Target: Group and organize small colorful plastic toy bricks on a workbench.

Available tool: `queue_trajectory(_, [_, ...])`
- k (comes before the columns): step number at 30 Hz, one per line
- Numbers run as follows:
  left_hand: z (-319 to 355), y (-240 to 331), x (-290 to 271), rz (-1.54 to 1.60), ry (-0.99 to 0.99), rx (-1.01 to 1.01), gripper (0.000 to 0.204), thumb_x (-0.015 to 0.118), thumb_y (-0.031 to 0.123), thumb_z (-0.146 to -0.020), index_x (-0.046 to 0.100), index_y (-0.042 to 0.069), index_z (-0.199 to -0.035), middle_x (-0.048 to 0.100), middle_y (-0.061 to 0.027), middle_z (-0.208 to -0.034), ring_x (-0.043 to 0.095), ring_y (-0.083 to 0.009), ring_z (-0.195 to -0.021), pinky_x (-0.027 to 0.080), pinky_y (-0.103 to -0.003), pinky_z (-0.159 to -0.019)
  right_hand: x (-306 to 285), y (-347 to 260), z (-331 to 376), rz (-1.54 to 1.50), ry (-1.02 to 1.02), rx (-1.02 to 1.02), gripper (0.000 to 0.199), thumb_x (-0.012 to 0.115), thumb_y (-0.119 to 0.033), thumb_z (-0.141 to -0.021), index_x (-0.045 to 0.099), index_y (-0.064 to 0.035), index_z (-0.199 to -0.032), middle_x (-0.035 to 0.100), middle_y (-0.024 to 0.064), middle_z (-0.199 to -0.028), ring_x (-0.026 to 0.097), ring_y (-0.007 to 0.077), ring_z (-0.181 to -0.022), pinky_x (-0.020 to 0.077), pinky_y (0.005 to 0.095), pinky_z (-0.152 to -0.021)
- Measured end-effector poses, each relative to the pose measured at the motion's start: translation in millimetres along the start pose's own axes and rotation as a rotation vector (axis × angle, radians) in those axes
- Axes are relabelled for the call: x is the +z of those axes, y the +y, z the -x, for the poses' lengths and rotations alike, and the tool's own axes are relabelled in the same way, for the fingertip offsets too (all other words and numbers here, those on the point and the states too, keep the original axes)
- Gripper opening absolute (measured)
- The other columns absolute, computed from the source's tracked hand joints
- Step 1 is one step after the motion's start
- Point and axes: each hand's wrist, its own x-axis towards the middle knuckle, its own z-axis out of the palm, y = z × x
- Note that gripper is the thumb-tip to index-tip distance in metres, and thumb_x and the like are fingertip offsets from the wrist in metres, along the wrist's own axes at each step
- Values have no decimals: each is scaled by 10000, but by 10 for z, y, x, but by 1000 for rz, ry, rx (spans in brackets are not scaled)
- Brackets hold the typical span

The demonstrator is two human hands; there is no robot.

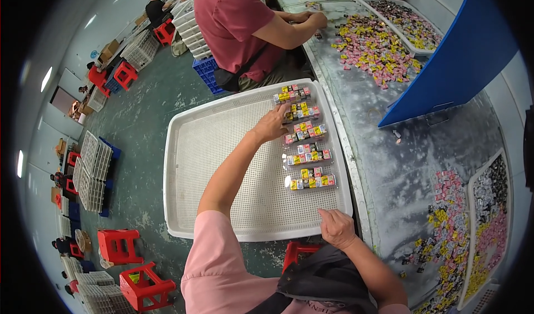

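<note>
A large white perforated tray (222, 158) lies in front of me, holding several clear packs of small coloured items (307, 158) in a column along its right side. My left hand (272, 124) reaches out over the tray, its fingers touching the second pack from the far end (303, 112). My right hand (336, 227) rests at the tray's near right corner with fingers curled, nothing visible in it.
A grey worktable (400, 163) to the right carries heaps of small pink, yellow and black wrapped items (375, 47), white trays of the same (489, 225) and a blue board (456, 58). A person in a dark red shirt (233, 24) works ahead. Red stools (146, 286) and stacked crates (94, 169) stand on the floor.
</note>
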Motion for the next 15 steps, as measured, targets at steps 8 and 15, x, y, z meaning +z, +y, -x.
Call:
queue_trajectory(8, [111, -84, 88, -22, 45, 12, 856, 781, 148, -776, 307, 22, -1477, 539, -252, -1285, 534, -412, -1213, 437, -437, -1076, 1, -17, 0, -21, 22, -11, 329, 619, -17, -737, 666, -14, -1063, 618, 81, -768, 631, 253, -692, 534, 356, -615])
queue_trajectory(15, [365, 31, -328, -23, -22, -150, 726, 744, 131, -818, 393, 0, -1440, 557, -276, -1250, 553, -429, -1194, 462, -443, -1048, 16, -22, 4, -13, -38, 18, 306, 624, -58, -796, 645, -17, -1098, 642, 94, -806, 644, 262, -732, 544, 364, -655])
